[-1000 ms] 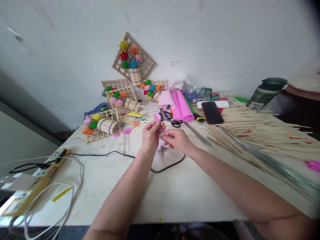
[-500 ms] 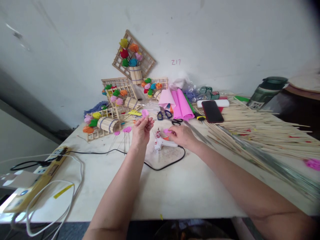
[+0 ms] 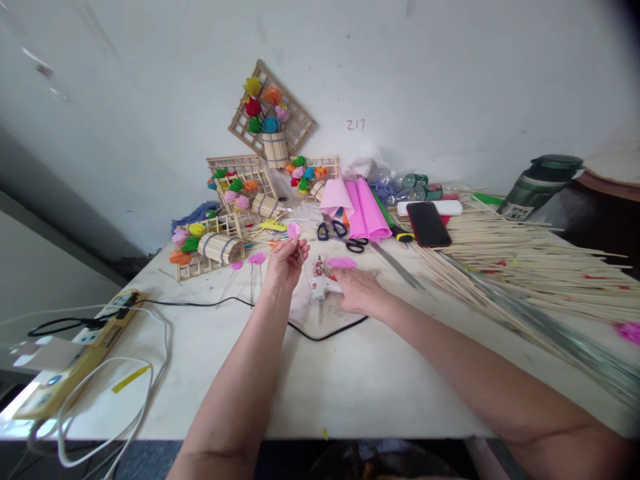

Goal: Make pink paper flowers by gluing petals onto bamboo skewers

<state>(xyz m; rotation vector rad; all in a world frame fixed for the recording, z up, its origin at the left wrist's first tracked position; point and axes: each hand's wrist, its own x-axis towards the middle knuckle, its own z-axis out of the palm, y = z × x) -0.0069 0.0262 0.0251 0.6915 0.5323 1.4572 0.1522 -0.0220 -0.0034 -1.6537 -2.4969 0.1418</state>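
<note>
My left hand [image 3: 285, 263] is raised above the white table [image 3: 310, 380], with its fingers pinched on a small pink paper flower [image 3: 293, 231] on a thin stick. My right hand [image 3: 357, 290] rests low on the table, its fingers closed over the white glue gun [image 3: 320, 283]. A pink paper piece [image 3: 341, 263] lies just beyond the right hand. The glue gun's black cord [image 3: 320, 333] loops under both wrists.
Finished pink flowers on sticks [image 3: 255, 260] lie left of my left hand. Stick frames with coloured flowers [image 3: 220, 240] stand at the back, with scissors [image 3: 333, 231], pink paper rolls [image 3: 365, 213] and a phone [image 3: 427, 225]. Bamboo sticks [image 3: 525, 260] cover the right. A power strip [image 3: 75, 360] lies at left.
My hands have parted. The left hand carried the pink flower up and to the left; the right hand dropped to the table onto the glue gun and left a pink piece lying there.
</note>
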